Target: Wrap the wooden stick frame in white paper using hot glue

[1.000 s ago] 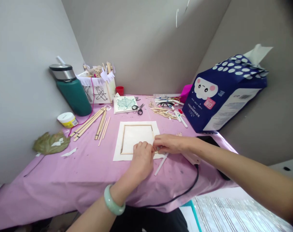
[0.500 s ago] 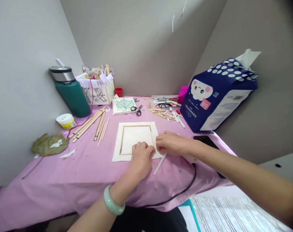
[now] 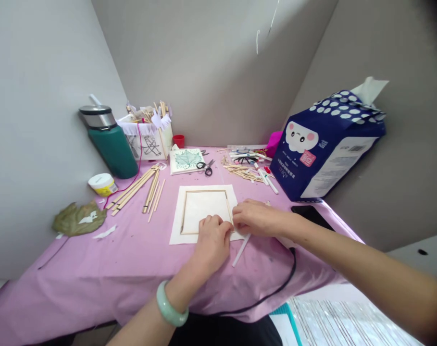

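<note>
Both hands lie palm down, fingertips nearly meeting: left hand with curled fingers, right hand stretched flat, forearms converging.

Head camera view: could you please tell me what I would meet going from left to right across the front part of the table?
Dried leaf → loose wooden sticks → white sheet with stick frame → right hand → black phone. The left hand overlaps the sheet, so I left it out.

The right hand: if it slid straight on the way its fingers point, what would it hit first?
Probably the left hand, just ahead of the right hand at the wooden frame's near corner; whether they touch is unclear.
</note>
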{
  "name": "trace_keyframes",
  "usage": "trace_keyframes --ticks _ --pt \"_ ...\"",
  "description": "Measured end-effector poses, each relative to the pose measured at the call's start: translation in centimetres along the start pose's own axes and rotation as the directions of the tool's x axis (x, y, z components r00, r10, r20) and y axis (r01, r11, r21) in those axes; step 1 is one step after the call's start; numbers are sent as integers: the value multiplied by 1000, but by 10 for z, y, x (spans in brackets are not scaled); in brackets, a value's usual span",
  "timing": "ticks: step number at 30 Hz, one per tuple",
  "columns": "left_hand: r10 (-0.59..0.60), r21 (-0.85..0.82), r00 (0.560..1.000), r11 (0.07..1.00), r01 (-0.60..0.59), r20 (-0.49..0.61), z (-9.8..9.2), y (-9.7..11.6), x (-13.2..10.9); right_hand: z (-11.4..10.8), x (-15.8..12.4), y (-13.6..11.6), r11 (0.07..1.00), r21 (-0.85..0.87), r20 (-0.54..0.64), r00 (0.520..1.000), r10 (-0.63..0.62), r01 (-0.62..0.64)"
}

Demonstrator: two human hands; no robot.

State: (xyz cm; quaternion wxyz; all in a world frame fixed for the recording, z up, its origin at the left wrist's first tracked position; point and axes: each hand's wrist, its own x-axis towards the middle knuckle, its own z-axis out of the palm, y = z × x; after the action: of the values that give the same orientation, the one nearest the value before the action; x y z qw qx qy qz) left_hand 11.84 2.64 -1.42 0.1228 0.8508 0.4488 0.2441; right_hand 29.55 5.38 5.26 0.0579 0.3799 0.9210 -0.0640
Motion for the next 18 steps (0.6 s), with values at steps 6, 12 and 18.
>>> trace_keyframes --ticks 6,12,18 --pt "-1 -10 1000 1000 1 -6 0 1 -1 2 9 13 987 -22 -43 986 159 -160" --pt "-5 20 1000 1000 5 -3 -2 4 -1 14 27 34 943 -58 -111 941 321 -328" --pt "-4 3 1000 1000 5 -16 -4 5 -2 15 33 40 934 -44 -119 930 346 -353"
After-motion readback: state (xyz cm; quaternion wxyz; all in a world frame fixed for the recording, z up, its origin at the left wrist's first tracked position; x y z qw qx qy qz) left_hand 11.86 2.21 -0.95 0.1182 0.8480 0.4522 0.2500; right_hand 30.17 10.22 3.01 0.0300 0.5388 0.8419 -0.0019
